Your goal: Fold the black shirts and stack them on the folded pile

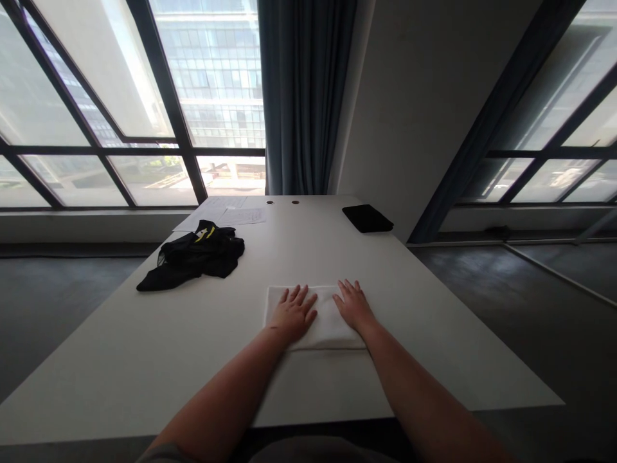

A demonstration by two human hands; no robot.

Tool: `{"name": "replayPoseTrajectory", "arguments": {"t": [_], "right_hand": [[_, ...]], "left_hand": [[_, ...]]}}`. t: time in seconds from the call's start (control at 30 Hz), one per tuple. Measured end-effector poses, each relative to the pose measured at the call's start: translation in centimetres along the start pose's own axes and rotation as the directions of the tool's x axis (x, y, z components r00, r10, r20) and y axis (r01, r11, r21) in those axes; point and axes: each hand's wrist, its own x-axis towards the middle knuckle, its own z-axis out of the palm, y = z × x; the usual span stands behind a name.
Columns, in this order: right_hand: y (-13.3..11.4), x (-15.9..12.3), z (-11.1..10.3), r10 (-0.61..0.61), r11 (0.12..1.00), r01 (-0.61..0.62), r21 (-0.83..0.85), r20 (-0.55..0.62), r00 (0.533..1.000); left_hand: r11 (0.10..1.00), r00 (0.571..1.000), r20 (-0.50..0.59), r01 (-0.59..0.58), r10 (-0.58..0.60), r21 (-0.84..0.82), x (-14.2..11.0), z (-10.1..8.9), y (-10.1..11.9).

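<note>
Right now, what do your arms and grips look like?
Both forearms are bare; the left grip and right grip are ungloved hands, with no ring or watch. A grey sleeve shows at lower left, and a small dark mark by the left wrist.

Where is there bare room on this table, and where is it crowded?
Open tabletop runs right of the folded white towel, up to the black flat case. Another patch lies left of the left hand, before the black garment. The far left is crowded, where the garment meets the papers.
</note>
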Motion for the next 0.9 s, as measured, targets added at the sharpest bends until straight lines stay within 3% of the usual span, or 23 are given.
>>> {"name": "replayPoseTrajectory", "arguments": {"t": [0.27, 0.5, 0.67, 0.9], "right_hand": [[-0.1, -0.3, 0.2, 0.0, 1.0, 0.0, 0.004, -0.018, 1.0], [0.0, -0.7, 0.1, -0.004, 1.0, 0.0, -0.024, -0.199, 0.98], [0.6, -0.5, 0.6, 0.041, 0.999, -0.04, 0.011, -0.213, 0.976], [2.7, 0.7, 1.4, -0.071, 0.993, 0.093, 0.074, -0.253, 0.965]], "left_hand": [[0.981, 0.982, 0.017, 0.191, -0.19, -0.018, 0.5, -0.3, -2.0], [0.971, 0.971, 0.021, 0.237, -0.237, -0.016, -0.3, -0.7, -2.5], [0.945, 0.944, 0.061, 0.328, -0.326, -0.023, -0.5, -1.1, -2.9], [0.935, 0.935, 0.042, 0.353, -0.351, -0.045, -0.7, -1.3, -3.5]]}}
